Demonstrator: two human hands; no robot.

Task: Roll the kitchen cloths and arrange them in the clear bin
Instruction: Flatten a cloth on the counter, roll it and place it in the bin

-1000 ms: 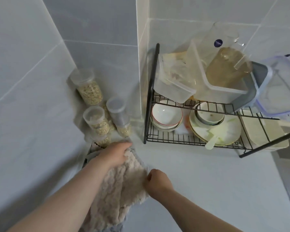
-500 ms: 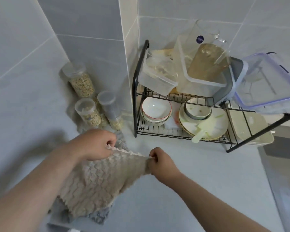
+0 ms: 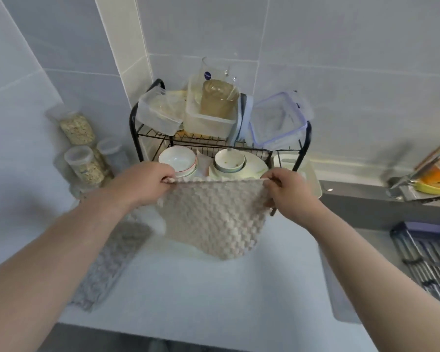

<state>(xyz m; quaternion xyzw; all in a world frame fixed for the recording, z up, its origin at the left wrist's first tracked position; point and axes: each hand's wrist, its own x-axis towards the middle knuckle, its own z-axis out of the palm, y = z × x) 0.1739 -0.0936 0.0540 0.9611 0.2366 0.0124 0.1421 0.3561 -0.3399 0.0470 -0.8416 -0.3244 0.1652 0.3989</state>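
The left hand point(image 3: 148, 184) and right hand point(image 3: 287, 191) are each pinching a top corner of the cream cloth point(image 3: 214, 219), fingers point(image 3: 167, 175) curled tight, holding it hanging above the middle of the bench point(image 3: 188, 288). Rolling is seemingly not yet starting; next, the cloth is needing to be laid flat on the bench.

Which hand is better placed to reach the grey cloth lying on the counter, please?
Probably the left hand: the grey cloth lies on the counter beside the left forearm, far from the right hand. Both hands currently pinch the beige cloth.
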